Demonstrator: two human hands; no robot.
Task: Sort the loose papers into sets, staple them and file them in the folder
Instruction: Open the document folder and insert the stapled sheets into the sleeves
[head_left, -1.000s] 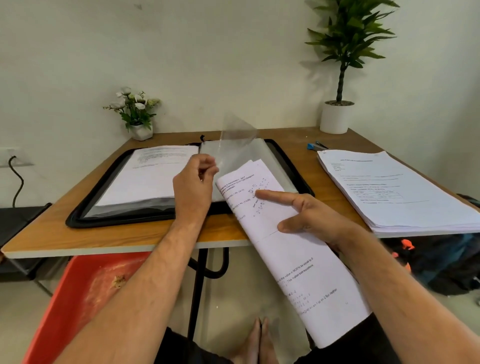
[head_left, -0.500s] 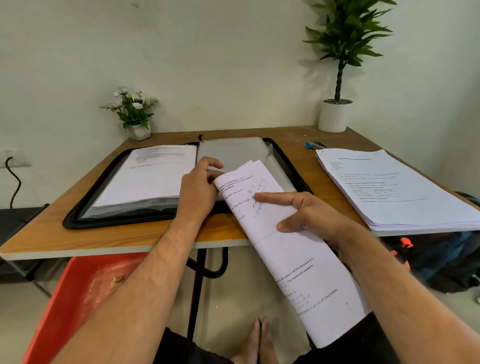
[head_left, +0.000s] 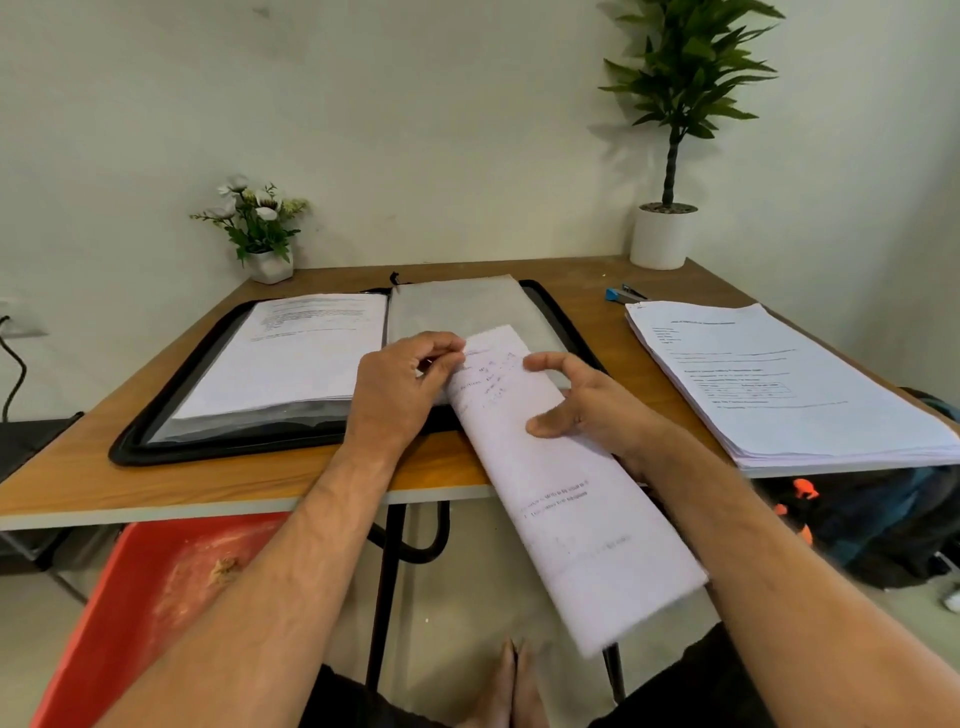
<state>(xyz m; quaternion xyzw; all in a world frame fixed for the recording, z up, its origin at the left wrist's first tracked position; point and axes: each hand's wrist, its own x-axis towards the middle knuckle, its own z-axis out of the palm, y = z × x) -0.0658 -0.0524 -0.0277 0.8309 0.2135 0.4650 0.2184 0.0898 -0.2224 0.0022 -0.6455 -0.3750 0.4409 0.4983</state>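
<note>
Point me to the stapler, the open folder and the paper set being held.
stapler (head_left: 619, 294), head view, on its blue body near the table's back edge.
open folder (head_left: 156, 415), head view, on its black left rim.
paper set (head_left: 561, 499), head view, on the bare middle of the curled sheets.

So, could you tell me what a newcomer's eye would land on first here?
Probably the curled set of papers in the middle, jutting over the table's near edge, with the left hand pinching its top corner and the right hand cupped round it. Behind lies the open black folder; a thick paper stack sits right.
</note>
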